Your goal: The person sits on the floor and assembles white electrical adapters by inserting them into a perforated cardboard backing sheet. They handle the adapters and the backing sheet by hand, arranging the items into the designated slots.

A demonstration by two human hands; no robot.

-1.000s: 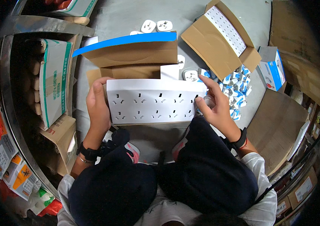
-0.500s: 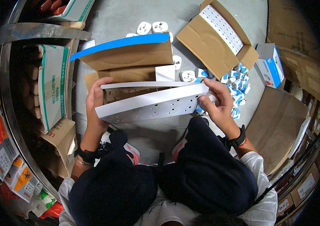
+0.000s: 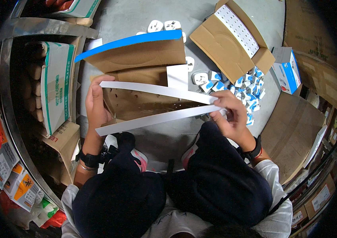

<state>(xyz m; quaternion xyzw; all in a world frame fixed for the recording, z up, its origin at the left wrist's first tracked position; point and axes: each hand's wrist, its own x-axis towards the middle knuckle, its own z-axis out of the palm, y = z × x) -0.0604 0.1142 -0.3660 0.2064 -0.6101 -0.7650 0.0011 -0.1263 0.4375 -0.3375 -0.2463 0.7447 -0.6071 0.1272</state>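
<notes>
Between my two hands is a folded white cardboard insert [image 3: 156, 121], brown on its inner side, with small punched holes. My left hand [image 3: 97, 101] grips its left end, where the two white edges stand apart. At the right end, where those edges come close together, the fingers and thumb of my right hand [image 3: 230, 115] pinch it. Just beyond the insert stands an open brown carton with a blue-edged flap [image 3: 136, 53]. White plug adapters [image 3: 200, 78] lie right of that carton, and a heap of small blue-and-white packs [image 3: 252, 91] is past my right hand.
Another open carton [image 3: 220, 51] at the far right holds a white perforated sheet [image 3: 238, 29]. Near it is a blue-and-white box [image 3: 287, 71]. A large brown carton [image 3: 291, 133] stands on my right. Metal shelving [image 3: 7, 91] with a green-and-white box [image 3: 59, 89] runs along my left.
The insert has tilted and opened wider at its left end, so its brown inside shows more and its perforated white face less. Both hands keep hold of it.
</notes>
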